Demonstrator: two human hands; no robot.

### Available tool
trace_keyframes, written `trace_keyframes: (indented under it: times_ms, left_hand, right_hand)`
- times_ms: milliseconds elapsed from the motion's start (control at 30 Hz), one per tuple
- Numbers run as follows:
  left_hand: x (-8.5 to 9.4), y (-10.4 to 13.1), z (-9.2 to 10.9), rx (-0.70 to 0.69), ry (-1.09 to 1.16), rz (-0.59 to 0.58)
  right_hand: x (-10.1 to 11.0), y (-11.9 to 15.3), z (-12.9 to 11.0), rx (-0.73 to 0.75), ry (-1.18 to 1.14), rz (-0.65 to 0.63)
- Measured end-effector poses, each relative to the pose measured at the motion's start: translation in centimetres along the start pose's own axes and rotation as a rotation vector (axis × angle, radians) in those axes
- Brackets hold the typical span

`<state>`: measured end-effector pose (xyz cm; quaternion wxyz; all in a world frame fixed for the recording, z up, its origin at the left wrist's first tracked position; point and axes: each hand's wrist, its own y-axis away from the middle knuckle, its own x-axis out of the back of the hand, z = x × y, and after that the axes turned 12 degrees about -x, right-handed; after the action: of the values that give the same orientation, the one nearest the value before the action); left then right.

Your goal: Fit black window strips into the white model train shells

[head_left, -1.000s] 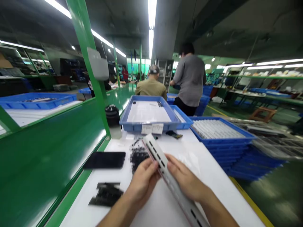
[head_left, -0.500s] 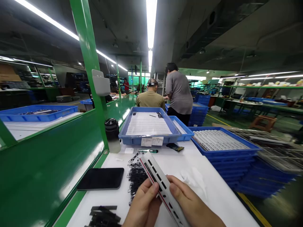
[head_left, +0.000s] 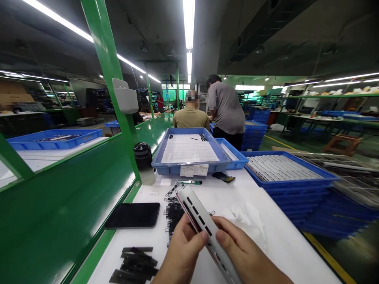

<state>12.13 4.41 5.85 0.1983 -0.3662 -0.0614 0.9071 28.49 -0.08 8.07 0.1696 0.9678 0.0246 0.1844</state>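
Observation:
A long white slotted plastic strip, with a red line along its left edge, slants up and away from me above the table. My left hand is closed on its left side, the thumb pressed near the slots. From the right, my right hand grips the same piece, thumb on its face. Under and left of it lies a pile of thin black frames. Nearer me on the left is a stack of dark flat strips. The lower end of the white piece runs out of view.
A phone, a bottle and a green cutter lie or stand left and ahead. Blue trays hold white parts; more blue trays are stacked right. A crumpled white sheet lies rightward. Two people are ahead.
The white strip has turned slightly in my hands, showing more of its right side. My left thumb has shifted over its face. The whole view has moved a little.

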Motion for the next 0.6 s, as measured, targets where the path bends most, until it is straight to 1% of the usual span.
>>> trace_keyframes:
  times_ms: [100,267,367,467,533,600]
  left_hand:
    - [0.2,-0.1,0.3,-0.016,-0.089,-0.011]
    - [-0.5,-0.5,1.1,0.058,-0.307,0.108]
    - [-0.8,-0.6,1.6,0.092,-0.409,0.103]
    - [-0.4,-0.6,1.6,0.125,-0.571,0.077]
    - [0.2,-0.5,1.4,0.151,-0.687,0.087]
    - [0.6,-0.5,1.2,0.157,-0.764,0.09]
  right_hand:
    - [-0.2,-0.1,0.0,0.014,0.008,0.012]
    - [-0.7,-0.1,-0.1,-0.024,0.092,0.106]
    - [-1.0,-0.2,0.0,0.011,0.14,0.131]
    - [-1.2,-0.4,0.2,0.033,0.169,0.187]
    - [-1.1,-0.5,0.3,0.006,0.182,0.231]
    - [-0.9,-0.6,0.3,-0.02,0.186,0.248]
